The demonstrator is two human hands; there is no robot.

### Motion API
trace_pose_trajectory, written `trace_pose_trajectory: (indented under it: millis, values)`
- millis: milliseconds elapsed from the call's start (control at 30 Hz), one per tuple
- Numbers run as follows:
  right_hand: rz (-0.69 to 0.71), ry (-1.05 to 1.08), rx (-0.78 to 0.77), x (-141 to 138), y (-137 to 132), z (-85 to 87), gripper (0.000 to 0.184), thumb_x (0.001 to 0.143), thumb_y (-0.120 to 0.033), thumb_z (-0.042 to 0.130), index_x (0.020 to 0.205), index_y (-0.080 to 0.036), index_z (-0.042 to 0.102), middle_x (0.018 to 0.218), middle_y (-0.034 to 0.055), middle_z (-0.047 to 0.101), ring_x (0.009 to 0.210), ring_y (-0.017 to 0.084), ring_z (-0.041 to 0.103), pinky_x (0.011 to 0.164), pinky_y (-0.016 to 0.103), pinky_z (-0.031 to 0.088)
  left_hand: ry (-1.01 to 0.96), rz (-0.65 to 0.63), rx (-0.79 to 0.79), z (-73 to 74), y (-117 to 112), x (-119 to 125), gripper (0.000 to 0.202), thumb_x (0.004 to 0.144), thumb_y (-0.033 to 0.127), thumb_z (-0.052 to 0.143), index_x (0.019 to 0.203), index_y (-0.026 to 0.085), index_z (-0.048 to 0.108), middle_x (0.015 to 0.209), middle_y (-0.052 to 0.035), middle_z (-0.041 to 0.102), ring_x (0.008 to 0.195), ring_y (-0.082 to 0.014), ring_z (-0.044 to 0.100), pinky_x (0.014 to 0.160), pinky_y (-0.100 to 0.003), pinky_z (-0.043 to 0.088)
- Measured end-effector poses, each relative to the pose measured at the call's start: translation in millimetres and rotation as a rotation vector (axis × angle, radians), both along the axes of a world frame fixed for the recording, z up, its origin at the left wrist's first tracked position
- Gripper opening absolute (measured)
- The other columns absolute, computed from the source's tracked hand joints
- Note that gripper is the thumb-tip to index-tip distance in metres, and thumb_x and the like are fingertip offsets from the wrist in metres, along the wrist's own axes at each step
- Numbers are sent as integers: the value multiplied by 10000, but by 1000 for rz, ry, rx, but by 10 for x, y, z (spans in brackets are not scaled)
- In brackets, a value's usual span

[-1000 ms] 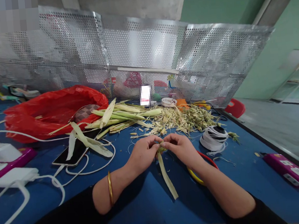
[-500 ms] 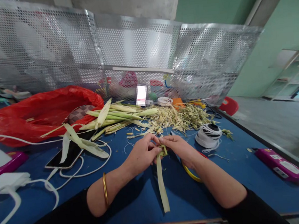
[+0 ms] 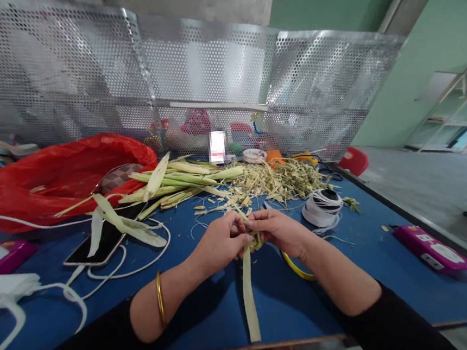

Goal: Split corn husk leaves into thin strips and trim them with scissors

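Close together at the middle of the table, my left hand [image 3: 222, 242] and my right hand [image 3: 279, 232] both pinch a pale green corn husk strip [image 3: 250, 299]. One long end hangs down towards the table's front edge; a narrow end sticks up beyond the fingertips. Between the hands the strip is bunched into a small knot-like loop [image 3: 256, 242], partly hidden by fingers. Under my right forearm lies a yellow ring-shaped thing [image 3: 298, 267], partly covered. A spool of white cord [image 3: 322, 208] stands to the right of my right hand.
Corn husks and stalks [image 3: 188, 180] lie behind my hands, beside a heap of dry plant scraps [image 3: 275, 181]. At left are a red plastic bag [image 3: 65, 173], a phone [image 3: 96, 247] and white cables [image 3: 119, 273]. A purple packet [image 3: 434, 249] lies at right. Perforated metal sheet [image 3: 211, 68] borders the back.
A narrow end of husk now shows above my fingertips. The hanging end reaches slightly lower. The whole view has shifted a little; both hands keep their pinch.
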State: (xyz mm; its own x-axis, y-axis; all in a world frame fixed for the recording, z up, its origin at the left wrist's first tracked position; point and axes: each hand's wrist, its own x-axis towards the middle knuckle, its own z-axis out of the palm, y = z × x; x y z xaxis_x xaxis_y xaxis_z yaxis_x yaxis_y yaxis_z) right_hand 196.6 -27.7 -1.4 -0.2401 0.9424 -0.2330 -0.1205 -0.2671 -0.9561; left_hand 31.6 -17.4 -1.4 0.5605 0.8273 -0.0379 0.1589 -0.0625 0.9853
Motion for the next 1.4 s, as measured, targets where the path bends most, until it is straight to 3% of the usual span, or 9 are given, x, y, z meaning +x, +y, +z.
trace_pose_trajectory:
  millis: [133, 367, 600, 867, 967, 1100, 1233, 1300, 1400]
  values:
    - [-137, 83, 18, -23, 23, -13, 343, 532, -352, 836, 586, -160, 558, 457, -72, 504, 392, 41, 393, 426, 186, 309, 58, -23, -113, 31, 7, -3, 163, 726, 242, 590, 862, 159, 552, 640, -11, 677, 468, -104, 566, 458, -212, 452]
    - [-245, 1, 160, -120, 14, -66, 339, 537, -347, 826, 524, -165, 541, 401, -64, 489, 387, 51, 388, 413, 196, 278, 134, -274, -185, 44, -50, 15, 166, 691, 277, 626, 617, 129, 639, 491, 8, 579, 440, -103, 548, 473, -217, 454]
    - [-364, -43, 291, -126, -1, -26, 287, 629, -362, 767, 582, -175, 554, 430, -50, 541, 408, 73, 449, 457, 208, 352, 44, -218, -260, 35, -38, -2, 270, 701, 369, 684, 784, 115, 721, 581, -12, 618, 475, -99, 565, 449, -195, 428]
    - [-300, -101, 446, -207, -52, -14, 202, 753, -315, 653, 639, -188, 545, 503, -39, 587, 492, 109, 546, 579, 241, 437, 59, -147, -324, -16, -86, 50, 241, 627, 334, 758, 567, 120, 666, 437, -7, 568, 393, -92, 519, 425, -194, 402]
    - [-307, -277, 613, -172, -61, 2, 125, 797, -304, 601, 743, -191, 603, 638, -5, 630, 610, 144, 588, 643, 269, 452, -30, -98, -345, -38, -62, 41, 232, 648, 345, 747, 645, 121, 689, 457, 2, 559, 404, -90, 517, 422, -190, 400]
    - [-554, -627, 869, -34, -56, 58, 168, 832, -338, 573, 835, -194, 658, 821, 41, 627, 792, 181, 570, 748, 298, 431, -173, 91, -347, 26, -4, -6, 262, 647, 360, 760, 741, 120, 710, 548, 6, 574, 460, -79, 538, 438, -174, 400]
    - [-383, -532, 478, 15, -39, 62, 426, 834, -524, 530, 620, -167, 622, 588, 8, 540, 542, 131, 477, 550, 269, 364, -191, 178, -291, 94, 24, -38, 280, 625, 377, 776, 693, 116, 702, 537, 7, 567, 464, -78, 538, 442, -170, 401]
    - [-213, -329, 306, -22, -43, 43, 419, 785, -540, 590, 599, -164, 594, 542, -15, 507, 494, 104, 425, 516, 253, 323, -154, 144, -267, 86, 26, -39, 288, 639, 393, 763, 712, 120, 707, 544, -4, 591, 477, -89, 554, 440, -172, 403]
    - [-205, -105, 241, -96, -63, 16, 338, 694, -445, 712, 578, -171, 553, 485, -54, 459, 481, 84, 380, 515, 237, 297, -92, 83, -250, 57, 21, -29, 288, 657, 408, 741, 711, 128, 701, 524, -9, 601, 472, -102, 563, 427, -178, 399]
